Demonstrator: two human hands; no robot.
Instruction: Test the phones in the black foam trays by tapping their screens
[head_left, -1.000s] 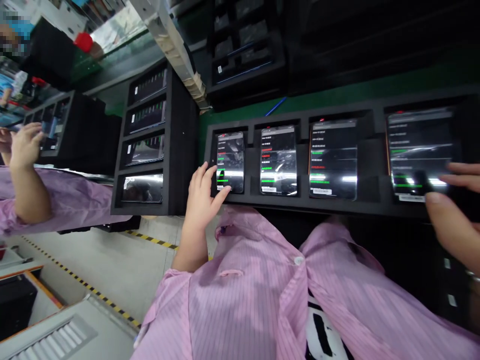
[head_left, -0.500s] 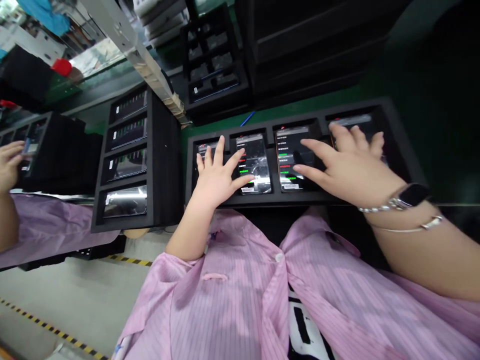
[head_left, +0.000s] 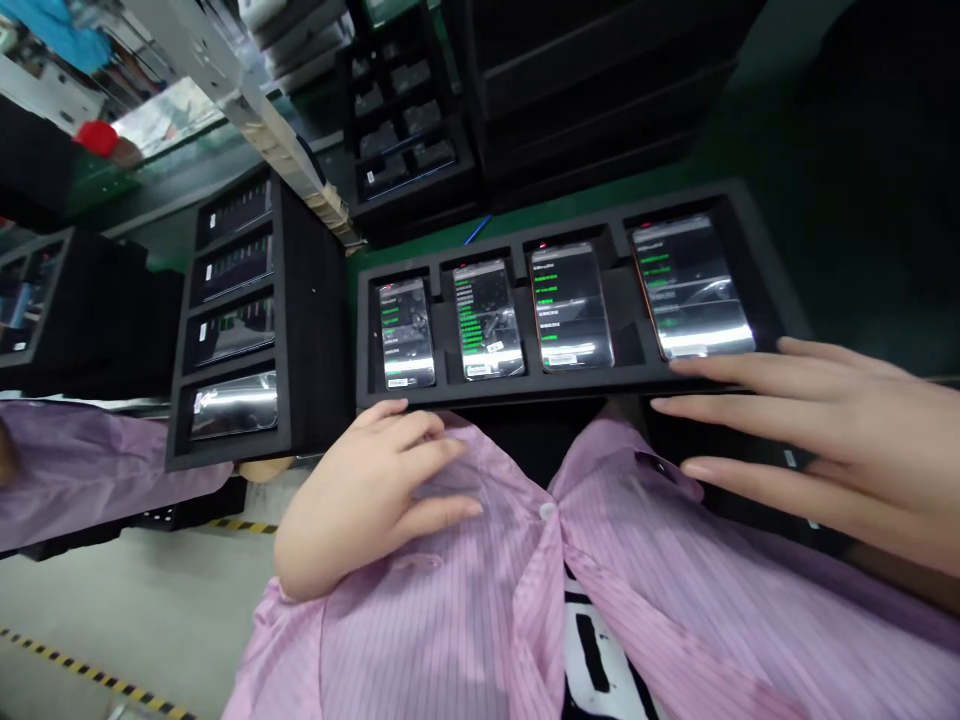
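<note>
A black foam tray (head_left: 630,375) holds several phones in separate slots, their lit screens showing rows of text. The leftmost phone (head_left: 406,335) and the one beside it (head_left: 487,320) lie face up, as do a third phone (head_left: 571,305) and the rightmost phone (head_left: 691,290). My left hand (head_left: 375,495) is below the tray's left end, fingers apart, holding nothing. My right hand (head_left: 817,430) has its fingers spread and holds nothing; its upper fingertips are near the lower edge of the rightmost phone.
On the left stands a black tray stack (head_left: 304,330) with several phones in its top. Another black tray (head_left: 409,130) lies behind, beside a pale metal post (head_left: 255,115). A co-worker's purple sleeve (head_left: 97,460) shows at far left. A blue strip (head_left: 478,229) lies behind the phone tray.
Both my hands have moved off the phone screens toward my body, the right one also rightward. Text on the screens has changed. The co-worker's hand has left the view.
</note>
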